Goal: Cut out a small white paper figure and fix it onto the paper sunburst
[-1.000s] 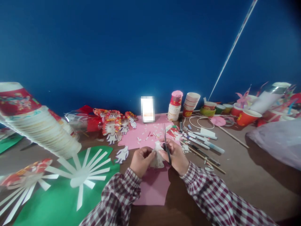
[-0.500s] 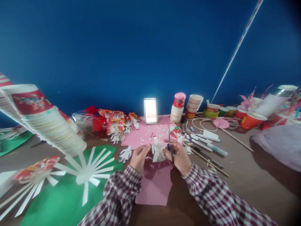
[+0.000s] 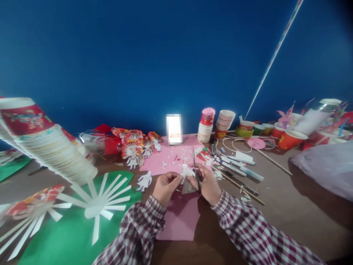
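Observation:
My left hand (image 3: 167,187) pinches the left edge of a white paper cutout (image 3: 188,180) between thumb and fingers. On the other side, my right hand (image 3: 207,184) carries scissors (image 3: 195,171), their blades pointing up and away from me, while its fingertips also touch the paper. The cutout hangs over a pink sheet (image 3: 179,222). A finished-looking white paper figure (image 3: 145,181) lies left of my left hand, on the table. Behind it, several decorated paper figures (image 3: 134,147) are heaped together.
Tall nested paper cups (image 3: 55,147) lean at the left, beside a green sheet (image 3: 110,228) with a fanned-out cut cup (image 3: 96,206). Two cup stacks (image 3: 205,129) stand by the blue wall. Markers (image 3: 238,167) and a stick (image 3: 249,191) lie right. A plastic bag (image 3: 325,169) sits far right.
My left hand has moved in closer to my right, and the paper cutout has turned between them. The scissors remain in my right hand. The whole view has shifted slightly.

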Demonstrator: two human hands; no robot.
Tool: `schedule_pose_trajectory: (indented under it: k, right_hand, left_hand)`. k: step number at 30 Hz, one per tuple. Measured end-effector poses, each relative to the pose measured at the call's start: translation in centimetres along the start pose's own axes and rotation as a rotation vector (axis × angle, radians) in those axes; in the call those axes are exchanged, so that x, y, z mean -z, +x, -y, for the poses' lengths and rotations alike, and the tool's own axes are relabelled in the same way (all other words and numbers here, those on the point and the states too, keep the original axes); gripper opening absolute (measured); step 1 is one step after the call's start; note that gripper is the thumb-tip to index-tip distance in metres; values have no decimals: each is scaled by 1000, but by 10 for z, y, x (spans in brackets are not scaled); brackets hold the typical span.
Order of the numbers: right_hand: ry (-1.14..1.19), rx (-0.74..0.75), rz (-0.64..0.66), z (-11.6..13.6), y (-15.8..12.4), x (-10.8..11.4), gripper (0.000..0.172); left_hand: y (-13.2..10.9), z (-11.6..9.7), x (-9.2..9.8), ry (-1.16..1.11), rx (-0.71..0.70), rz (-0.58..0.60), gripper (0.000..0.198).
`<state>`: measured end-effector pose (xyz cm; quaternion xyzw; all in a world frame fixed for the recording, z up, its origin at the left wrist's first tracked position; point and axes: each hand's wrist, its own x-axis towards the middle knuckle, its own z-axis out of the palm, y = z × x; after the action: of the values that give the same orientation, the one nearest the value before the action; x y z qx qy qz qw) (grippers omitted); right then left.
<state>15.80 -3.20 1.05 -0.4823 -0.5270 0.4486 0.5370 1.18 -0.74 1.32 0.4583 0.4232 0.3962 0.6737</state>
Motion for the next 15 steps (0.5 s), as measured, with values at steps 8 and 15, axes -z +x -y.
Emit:
schedule_pose_trajectory:
  k: [8, 15]
  right_hand:
    - [-53, 49, -6, 2, -1, 0, 45]
    - [-102, 121, -30, -3, -2, 0, 48]
  left_hand:
    - [0, 4, 1, -49, 13, 52, 27]
    - [0, 2, 0, -77, -13, 64, 24]
